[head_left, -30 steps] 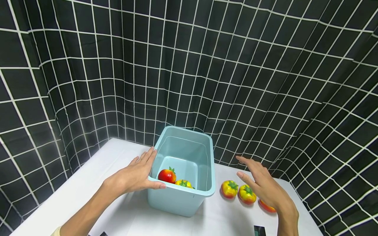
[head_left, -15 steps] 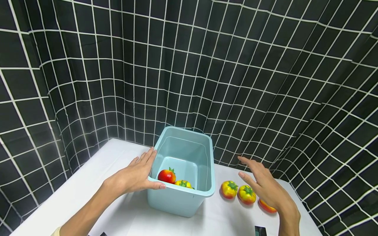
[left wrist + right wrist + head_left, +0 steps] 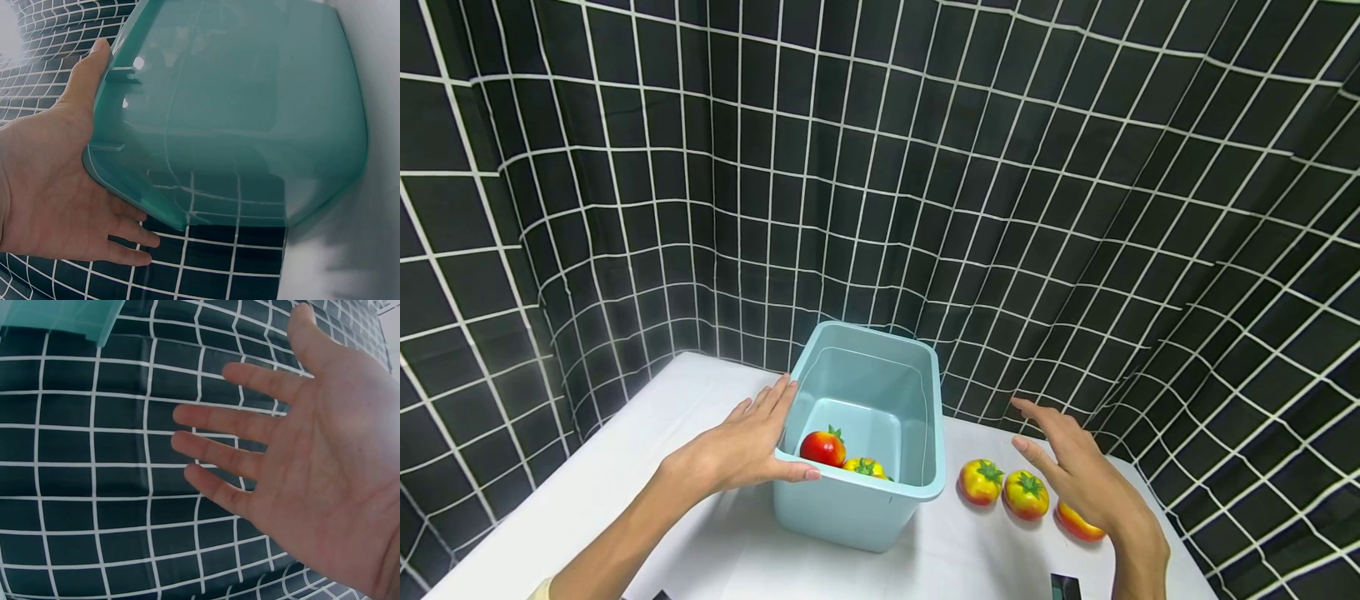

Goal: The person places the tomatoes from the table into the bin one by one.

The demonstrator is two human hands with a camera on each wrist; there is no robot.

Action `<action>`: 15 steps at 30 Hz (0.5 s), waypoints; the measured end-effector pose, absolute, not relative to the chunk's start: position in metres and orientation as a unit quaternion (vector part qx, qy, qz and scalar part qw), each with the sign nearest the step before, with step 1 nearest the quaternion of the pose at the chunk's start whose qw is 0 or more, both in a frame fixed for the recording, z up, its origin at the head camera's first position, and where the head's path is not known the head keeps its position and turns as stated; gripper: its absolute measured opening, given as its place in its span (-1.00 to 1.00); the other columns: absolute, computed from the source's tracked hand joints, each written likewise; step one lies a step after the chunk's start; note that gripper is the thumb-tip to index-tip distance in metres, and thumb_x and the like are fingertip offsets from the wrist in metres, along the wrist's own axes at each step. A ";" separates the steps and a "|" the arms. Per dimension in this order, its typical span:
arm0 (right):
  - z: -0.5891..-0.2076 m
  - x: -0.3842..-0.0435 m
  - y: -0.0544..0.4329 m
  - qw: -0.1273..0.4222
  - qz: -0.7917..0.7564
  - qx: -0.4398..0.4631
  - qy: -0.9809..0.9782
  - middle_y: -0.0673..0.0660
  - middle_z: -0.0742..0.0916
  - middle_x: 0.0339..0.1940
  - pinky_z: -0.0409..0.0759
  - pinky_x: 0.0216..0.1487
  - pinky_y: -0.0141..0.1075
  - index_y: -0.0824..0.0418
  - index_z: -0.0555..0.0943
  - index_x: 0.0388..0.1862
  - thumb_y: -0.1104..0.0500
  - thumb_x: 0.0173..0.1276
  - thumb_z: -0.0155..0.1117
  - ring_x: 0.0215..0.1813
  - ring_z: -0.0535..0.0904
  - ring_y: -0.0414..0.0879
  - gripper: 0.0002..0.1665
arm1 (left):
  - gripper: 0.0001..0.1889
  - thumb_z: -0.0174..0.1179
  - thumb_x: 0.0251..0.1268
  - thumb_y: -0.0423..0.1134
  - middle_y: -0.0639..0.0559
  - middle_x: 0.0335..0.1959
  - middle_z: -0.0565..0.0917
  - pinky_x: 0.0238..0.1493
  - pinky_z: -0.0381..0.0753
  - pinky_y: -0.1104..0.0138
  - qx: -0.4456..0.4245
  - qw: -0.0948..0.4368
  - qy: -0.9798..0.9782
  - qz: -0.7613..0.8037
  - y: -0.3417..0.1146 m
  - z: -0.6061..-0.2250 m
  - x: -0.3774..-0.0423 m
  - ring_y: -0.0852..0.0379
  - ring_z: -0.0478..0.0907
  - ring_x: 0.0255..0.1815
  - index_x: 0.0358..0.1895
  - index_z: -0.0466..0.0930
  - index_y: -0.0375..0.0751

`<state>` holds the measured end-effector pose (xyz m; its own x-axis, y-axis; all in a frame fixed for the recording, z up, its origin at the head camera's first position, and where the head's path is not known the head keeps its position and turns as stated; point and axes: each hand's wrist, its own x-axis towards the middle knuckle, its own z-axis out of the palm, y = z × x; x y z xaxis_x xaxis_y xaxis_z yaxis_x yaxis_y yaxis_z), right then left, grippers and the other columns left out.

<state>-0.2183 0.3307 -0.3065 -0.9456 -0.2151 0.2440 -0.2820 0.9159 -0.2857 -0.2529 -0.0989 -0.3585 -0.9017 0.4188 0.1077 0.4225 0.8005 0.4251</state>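
My left hand (image 3: 737, 446) lies along the near left corner of a light blue plastic bin (image 3: 842, 517). Its fingers reach up the left rim and the thumb lies along the front one; the left wrist view shows the fingers extended. Inside the bin are a red tomato-like fruit (image 3: 823, 448) and a yellow one (image 3: 865, 467), partly hidden by the front wall. My right hand (image 3: 1086, 471) hovers right of the bin with spread fingers and a bare palm. Below and left of it are two yellow-red fruits (image 3: 980, 482); a third fruit (image 3: 1078, 523) is partly covered by the hand.
A white cloth-covered table (image 3: 662, 425) carries everything. Black curtain with a white grid (image 3: 850, 167) encloses the back and sides. A small dark flat object (image 3: 1065, 587) shows at the bottom edge near my right wrist.
My right hand has drifted slightly to the right, uncovering a little more of the rightmost fruit. The left hand, bin and fruits stay in place.
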 end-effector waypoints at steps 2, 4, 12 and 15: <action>-0.307 -0.218 0.331 0.102 0.160 0.125 -0.974 0.33 0.44 0.59 0.32 0.35 0.60 0.07 0.28 0.64 -0.27 0.62 0.04 0.51 0.35 0.41 -0.22 | 0.37 0.29 0.11 0.54 -0.31 0.75 -0.05 0.69 0.04 -0.28 -0.221 0.003 -0.949 -0.226 -0.099 -0.359 -0.253 -0.38 -0.03 0.74 0.69 -0.13 -0.40; -0.307 -0.219 0.332 0.099 0.160 0.125 -0.974 0.33 0.44 0.59 0.32 0.34 0.60 0.07 0.27 0.65 -0.27 0.62 0.04 0.50 0.36 0.41 -0.21 | 0.37 0.28 0.12 0.54 -0.31 0.75 -0.05 0.69 0.04 -0.28 -0.221 0.002 -0.949 -0.227 -0.099 -0.359 -0.253 -0.38 -0.03 0.74 0.69 -0.14 -0.41; -0.307 -0.219 0.333 0.095 0.154 0.123 -0.976 0.34 0.43 0.59 0.33 0.34 0.61 0.11 0.27 0.65 -0.27 0.63 0.02 0.49 0.36 0.40 -0.21 | 0.37 0.25 0.13 0.56 -0.29 0.75 -0.08 0.70 0.02 -0.28 -0.221 0.002 -0.949 -0.224 -0.100 -0.359 -0.253 -0.37 -0.04 0.74 0.69 -0.15 -0.39; -0.307 -0.219 0.333 0.093 0.153 0.120 -0.976 0.33 0.43 0.60 0.33 0.33 0.62 0.11 0.27 0.65 -0.28 0.63 0.02 0.49 0.36 0.41 -0.20 | 0.37 0.24 0.13 0.57 -0.29 0.75 -0.07 0.70 0.02 -0.28 -0.221 0.003 -0.949 -0.223 -0.100 -0.359 -0.253 -0.37 -0.04 0.74 0.69 -0.15 -0.39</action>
